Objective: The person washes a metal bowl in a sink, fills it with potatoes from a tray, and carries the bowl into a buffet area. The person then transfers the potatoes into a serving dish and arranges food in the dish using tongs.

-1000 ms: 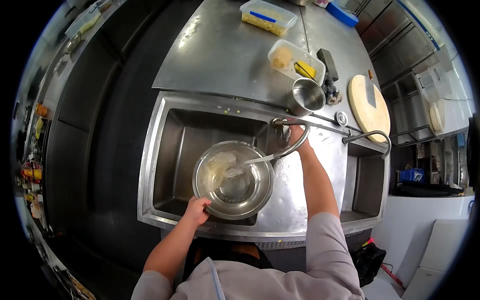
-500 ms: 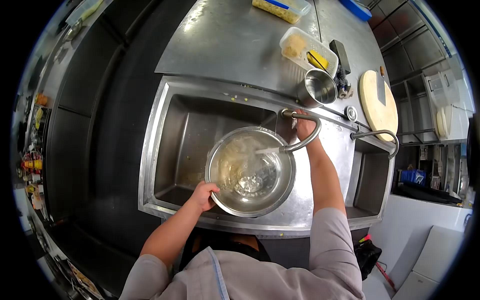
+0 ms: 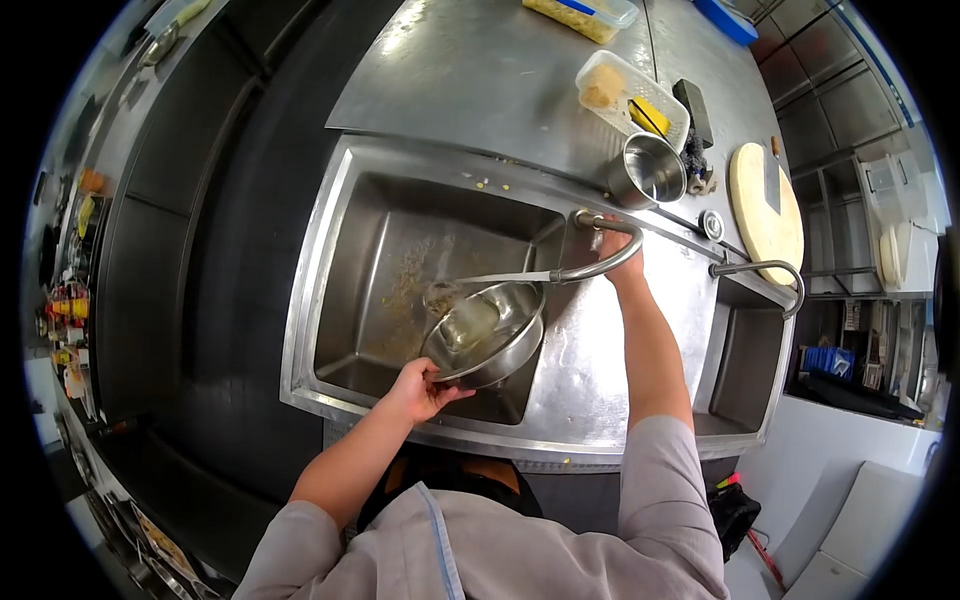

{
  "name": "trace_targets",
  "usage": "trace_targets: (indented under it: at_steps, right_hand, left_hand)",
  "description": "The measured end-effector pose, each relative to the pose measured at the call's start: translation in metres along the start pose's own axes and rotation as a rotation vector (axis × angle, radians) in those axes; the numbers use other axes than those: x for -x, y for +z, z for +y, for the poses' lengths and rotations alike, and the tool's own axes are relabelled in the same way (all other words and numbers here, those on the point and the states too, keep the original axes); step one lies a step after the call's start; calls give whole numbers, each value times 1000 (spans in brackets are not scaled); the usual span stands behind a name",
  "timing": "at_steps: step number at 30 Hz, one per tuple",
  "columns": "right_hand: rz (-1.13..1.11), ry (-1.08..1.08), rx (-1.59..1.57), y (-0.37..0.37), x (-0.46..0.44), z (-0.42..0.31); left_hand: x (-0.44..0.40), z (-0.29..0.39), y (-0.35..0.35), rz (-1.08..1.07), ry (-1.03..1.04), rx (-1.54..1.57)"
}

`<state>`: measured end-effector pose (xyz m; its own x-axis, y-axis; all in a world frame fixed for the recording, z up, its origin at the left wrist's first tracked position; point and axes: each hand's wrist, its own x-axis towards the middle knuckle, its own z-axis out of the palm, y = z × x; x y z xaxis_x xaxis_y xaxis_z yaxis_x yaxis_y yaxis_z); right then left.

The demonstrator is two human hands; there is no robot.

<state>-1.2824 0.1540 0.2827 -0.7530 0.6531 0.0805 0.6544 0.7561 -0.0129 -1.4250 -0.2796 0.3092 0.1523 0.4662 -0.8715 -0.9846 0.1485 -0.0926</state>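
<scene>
My left hand (image 3: 425,388) grips the rim of a metal bowl (image 3: 518,352), thumb on top and fingers underneath. The bowl is tilted to the left over the sink basin (image 3: 385,215), with cloudy liquid in its lower part. From the curved faucet (image 3: 610,262) a stream of water (image 3: 510,278) runs leftward across the bowl's far rim into the basin. Bits of pale brown debris lie on the basin floor left of the bowl. My right hand (image 3: 625,252) is closed at the faucet's base, its fingers partly hidden behind the spout.
Behind the faucet stand a metal pot (image 3: 648,172) and a white plastic basket (image 3: 600,88) holding a yellow item. A round wooden board (image 3: 752,215) carries a knife (image 3: 772,183). At right is a second sink (image 3: 740,365) with its own faucet (image 3: 770,268).
The bowl has gone from nearly level to tilted left and down into the basin, its liquid spilling out with debris. My right hand stays by the faucet, and water still runs.
</scene>
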Motion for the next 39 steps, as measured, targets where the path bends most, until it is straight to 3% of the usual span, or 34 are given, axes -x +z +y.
trace_targets:
  at_steps: [4,7,8,10,13,15,16,19,24,26,28,30,32,36,38,39]
  right_hand:
    - [20,-14,50,5,0,2]
    - [-71,0,98,6,-1,4]
    - [28,30,-195,22,3,15]
    - [-25,67,-388,13,-2,23]
    - [-166,84,-478,-76,-16,28]
    - [-6,236,-632,-74,-43,57]
    - [116,235,-537,-110,-53,45]
    - [222,129,-398,-102,-110,55]
    - [-260,116,123,-24,-172,94]
    - [-223,111,-28,-44,-173,82]
    - [-342,290,-458,-71,-169,72]
    - [-282,404,-857,-103,-163,56]
    - [-262,328,-895,-151,-156,30]
    - [-370,-10,-960,-221,-100,-78]
    - [-639,-101,-1161,-217,-58,-132]
    - [-652,-178,-1210,-210,-32,-158]
  left_hand:
    - [2,4,8,-18,27,-54]
    - [-4,8,13,149,268,-254]
    - [-2,11,13,134,267,-265]
    - [7,18,30,117,396,-268]
    - [4,29,28,61,406,-253]
    - [-1,32,20,48,405,-284]
    - [0,34,23,49,402,-315]
    - [4,32,23,108,423,-285]
    - [36,27,19,251,501,-343]
    - [34,31,0,315,545,-415]
    - [39,41,0,416,550,-468]
    - [31,49,-8,354,878,-818]
    - [41,54,8,656,881,-1144]
    - [33,60,4,613,909,-1208]
    - [20,61,-4,288,967,-921]
    - [24,58,6,246,922,-822]
